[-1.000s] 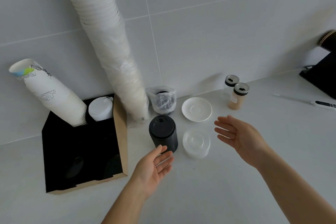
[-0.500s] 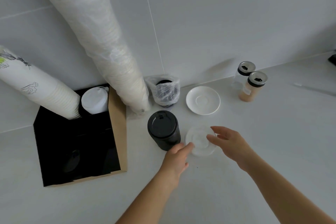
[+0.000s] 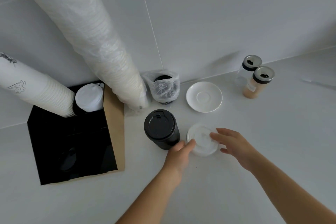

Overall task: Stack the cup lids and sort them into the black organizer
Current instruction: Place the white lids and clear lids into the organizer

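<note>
A low stack of clear plastic lids [image 3: 201, 141] lies on the white counter. My left hand [image 3: 179, 154] touches its left rim with the fingertips. My right hand [image 3: 234, 144] rests fingers on its top and right side. Both hands cup the stack from either side. Left of it stands a tall stack of black lids [image 3: 161, 129]. The black organizer [image 3: 54, 143], with a brown cardboard side, sits at the left. It holds white lids [image 3: 89, 97] and a leaning stack of printed paper cups [image 3: 31, 87] in its back compartments.
A long sleeve of white cups in plastic [image 3: 87, 34] leans on the tiled wall. Behind the black stack sit bagged black lids [image 3: 162, 87], a white saucer [image 3: 204, 96] and two shaker jars [image 3: 258, 80].
Both hands have moved forward from open in the air onto the clear lid stack, closing in on its two sides. The view has shifted closer and lower.
</note>
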Tool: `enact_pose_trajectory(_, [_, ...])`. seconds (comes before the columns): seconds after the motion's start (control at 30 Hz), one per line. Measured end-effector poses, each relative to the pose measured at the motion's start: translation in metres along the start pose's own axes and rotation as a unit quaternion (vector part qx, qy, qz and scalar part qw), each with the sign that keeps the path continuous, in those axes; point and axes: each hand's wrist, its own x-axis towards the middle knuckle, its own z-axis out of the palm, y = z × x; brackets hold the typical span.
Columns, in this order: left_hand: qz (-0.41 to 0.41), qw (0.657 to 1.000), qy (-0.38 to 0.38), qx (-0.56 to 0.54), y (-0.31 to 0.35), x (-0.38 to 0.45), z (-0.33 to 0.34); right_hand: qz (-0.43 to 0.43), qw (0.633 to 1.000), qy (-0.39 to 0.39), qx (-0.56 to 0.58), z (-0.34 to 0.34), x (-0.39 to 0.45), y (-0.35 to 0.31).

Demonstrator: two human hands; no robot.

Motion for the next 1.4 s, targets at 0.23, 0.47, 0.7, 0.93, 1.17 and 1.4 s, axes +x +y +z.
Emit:
enact_pose_trajectory(0.23, [0.000,0.998,0.004,-0.063,0.003,0.002,0.002,0.019,0.999,-0.006,0.039,-0.005,0.006,0.002])
enact_pose_trajectory(0.47, [-0.014,0.990,-0.028,-0.136,-0.001,-0.010,0.001,0.008,0.998,-0.021,0.063,-0.004,-0.013,0.004])
enact_pose_trajectory(0.7, [0.030,0.987,-0.043,-0.150,-0.009,-0.038,-0.007,-0.028,0.994,-0.041,0.101,0.008,-0.044,0.004])
enact_pose_trajectory(0.93, [0.043,0.989,-0.031,-0.142,-0.026,-0.074,-0.032,-0.052,0.993,-0.062,0.084,0.031,-0.073,0.007])
enact_pose_trajectory(1.17, [0.079,0.988,-0.031,-0.130,-0.040,-0.097,-0.062,-0.075,0.992,-0.078,0.061,0.062,-0.095,0.010])
enact_pose_trajectory(1.4, [0.099,0.981,-0.048,-0.162,-0.051,-0.115,-0.100,-0.098,0.989,-0.091,0.060,0.097,-0.111,0.011])
